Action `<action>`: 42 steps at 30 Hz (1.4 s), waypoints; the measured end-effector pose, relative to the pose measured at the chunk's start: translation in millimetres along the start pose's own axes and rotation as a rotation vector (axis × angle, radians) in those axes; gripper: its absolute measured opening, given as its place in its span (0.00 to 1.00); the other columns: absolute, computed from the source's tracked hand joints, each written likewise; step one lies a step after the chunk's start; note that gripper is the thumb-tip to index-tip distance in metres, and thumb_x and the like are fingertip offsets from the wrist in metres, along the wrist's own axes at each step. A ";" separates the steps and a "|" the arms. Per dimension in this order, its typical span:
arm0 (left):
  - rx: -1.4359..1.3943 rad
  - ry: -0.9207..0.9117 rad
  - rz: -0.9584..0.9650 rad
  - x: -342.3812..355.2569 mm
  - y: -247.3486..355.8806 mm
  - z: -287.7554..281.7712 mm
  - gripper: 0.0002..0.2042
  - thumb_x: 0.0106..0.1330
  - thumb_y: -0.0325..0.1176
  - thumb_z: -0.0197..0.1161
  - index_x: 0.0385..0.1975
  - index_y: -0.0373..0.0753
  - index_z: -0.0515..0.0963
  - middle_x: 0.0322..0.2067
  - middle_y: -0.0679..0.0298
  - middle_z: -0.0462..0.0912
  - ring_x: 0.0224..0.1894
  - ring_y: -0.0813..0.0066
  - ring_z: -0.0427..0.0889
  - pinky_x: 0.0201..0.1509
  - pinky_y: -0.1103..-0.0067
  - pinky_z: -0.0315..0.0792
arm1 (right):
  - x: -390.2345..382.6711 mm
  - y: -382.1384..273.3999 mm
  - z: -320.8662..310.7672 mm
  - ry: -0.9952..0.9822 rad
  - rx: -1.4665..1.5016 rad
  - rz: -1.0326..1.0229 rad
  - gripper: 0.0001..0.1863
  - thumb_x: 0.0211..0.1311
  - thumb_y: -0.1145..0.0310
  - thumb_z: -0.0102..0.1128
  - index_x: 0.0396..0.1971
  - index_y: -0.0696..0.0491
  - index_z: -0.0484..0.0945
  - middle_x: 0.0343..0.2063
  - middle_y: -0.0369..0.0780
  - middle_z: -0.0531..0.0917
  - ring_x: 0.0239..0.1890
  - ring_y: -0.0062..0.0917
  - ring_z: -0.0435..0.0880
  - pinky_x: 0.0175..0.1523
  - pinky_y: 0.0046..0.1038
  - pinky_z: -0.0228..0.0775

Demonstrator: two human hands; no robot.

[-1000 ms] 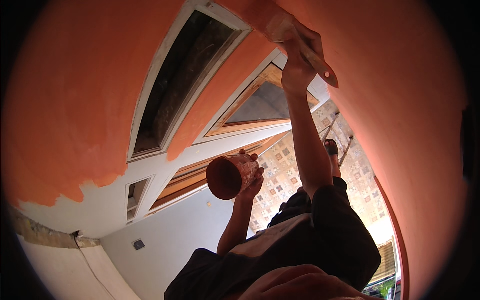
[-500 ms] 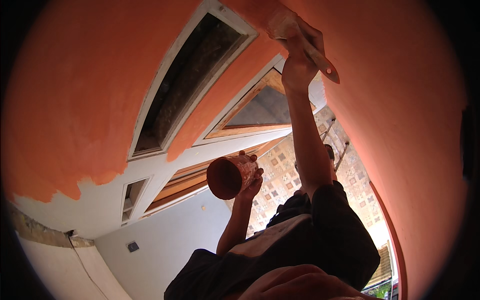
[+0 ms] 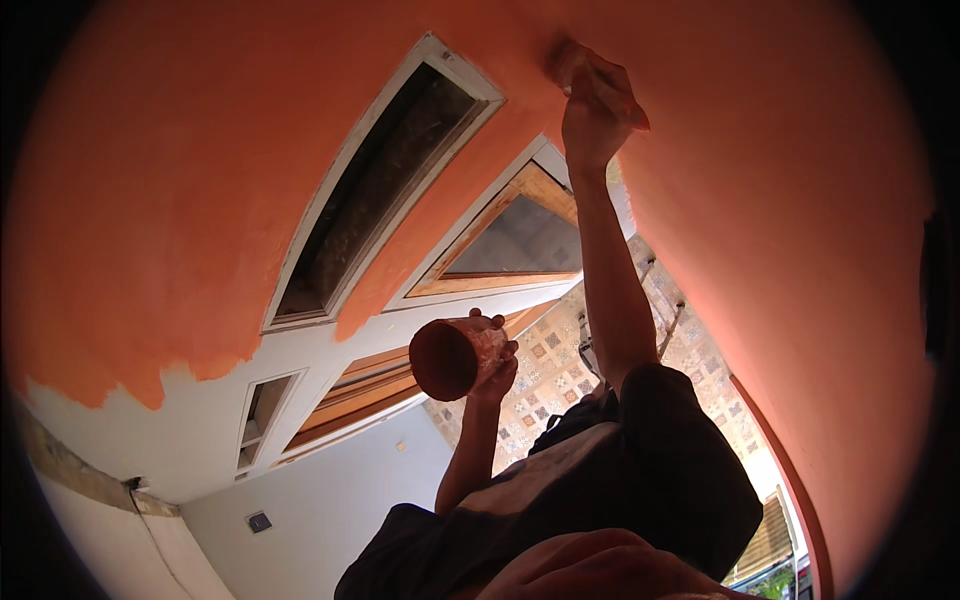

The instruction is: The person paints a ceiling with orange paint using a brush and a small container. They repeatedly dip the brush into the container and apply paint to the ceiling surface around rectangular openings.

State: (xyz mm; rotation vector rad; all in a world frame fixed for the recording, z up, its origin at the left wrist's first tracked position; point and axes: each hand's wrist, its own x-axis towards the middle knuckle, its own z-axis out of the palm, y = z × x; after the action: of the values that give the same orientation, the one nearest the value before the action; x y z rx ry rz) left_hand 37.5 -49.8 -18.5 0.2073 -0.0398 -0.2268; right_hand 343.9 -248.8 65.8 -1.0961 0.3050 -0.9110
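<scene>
My left hand (image 3: 497, 370) is wrapped round a paint-smeared cylindrical pot (image 3: 443, 358), held tilted at chest height with its round opening showing dark. My right hand (image 3: 595, 115) is raised high on an outstretched arm, closed on a paintbrush (image 3: 575, 62) whose head is at the freshly orange wall (image 3: 520, 50), just right of the upper end of a narrow white-framed dark opening (image 3: 370, 175). The bristles are blurred and shadowed. Lower on that wall the orange paint ends in ragged strokes over a pale surface (image 3: 185, 435).
A wood-framed window (image 3: 510, 230) and a smaller white-framed opening (image 3: 265, 415) sit along the wall. An orange wall (image 3: 790, 300) rises at my right, a pale wall (image 3: 300, 510) at lower left. Far below is a patterned tile floor (image 3: 530, 390) with some thin dark legs.
The view has shifted slightly, so the wall openings appear lower. My right hand and the brush have moved along the wall, the handle now foreshortened. The pot stays in my left hand.
</scene>
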 end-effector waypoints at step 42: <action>0.042 0.029 -0.008 -4.2 -4.8 10.9 0.30 0.68 0.46 0.65 0.68 0.50 0.65 0.61 0.57 0.70 0.46 0.62 0.78 0.34 0.79 0.79 | -27.9 82.1 -53.9 0.208 0.176 0.276 0.08 0.67 0.71 0.61 0.36 0.61 0.75 0.31 0.39 0.83 0.29 0.21 0.83 0.32 0.26 0.75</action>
State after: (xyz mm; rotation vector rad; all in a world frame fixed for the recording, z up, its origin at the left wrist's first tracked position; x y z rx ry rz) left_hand 31.7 -55.6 -8.9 0.2529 -0.0154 -0.2309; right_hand 332.6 -249.2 -35.6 -0.7755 0.5248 -0.7883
